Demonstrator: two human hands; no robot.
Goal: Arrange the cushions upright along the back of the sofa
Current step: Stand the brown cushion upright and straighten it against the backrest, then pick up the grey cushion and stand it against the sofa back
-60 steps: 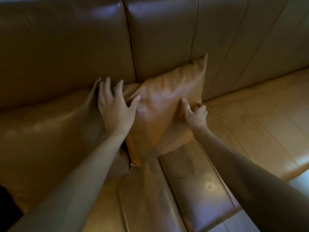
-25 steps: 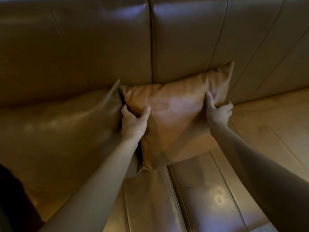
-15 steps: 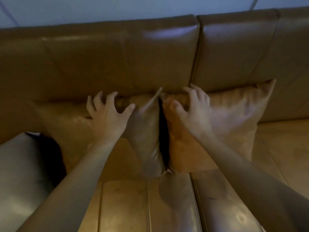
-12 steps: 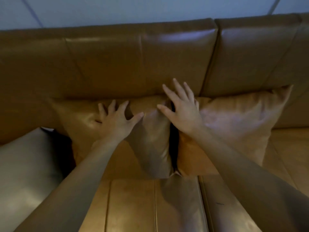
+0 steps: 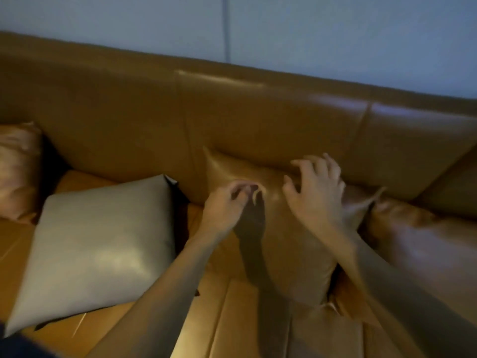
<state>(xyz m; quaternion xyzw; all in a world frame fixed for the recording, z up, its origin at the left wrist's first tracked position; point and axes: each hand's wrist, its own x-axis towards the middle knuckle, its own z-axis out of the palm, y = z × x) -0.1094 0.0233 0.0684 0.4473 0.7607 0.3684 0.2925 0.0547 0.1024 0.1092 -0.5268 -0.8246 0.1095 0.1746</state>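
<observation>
Both hands hover over the tan cushion [image 5: 291,244], which stands upright against the sofa back [image 5: 258,120]. The left hand [image 5: 229,205] has its fingers curled loosely at the cushion's face, gripping nothing. The right hand [image 5: 317,195] is spread open near the cushion's top edge; contact cannot be confirmed. A second tan cushion [image 5: 423,244] leans just right of it. A grey cushion [image 5: 98,244] lies tilted on the seat to its left.

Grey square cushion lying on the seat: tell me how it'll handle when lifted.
The grey square cushion looks puffy, so probably light and easy to lift. Its smooth, shiny cover may slip in the fingers. Being soft, it may sag unless propped against the tan leather sofa backrest.
</observation>
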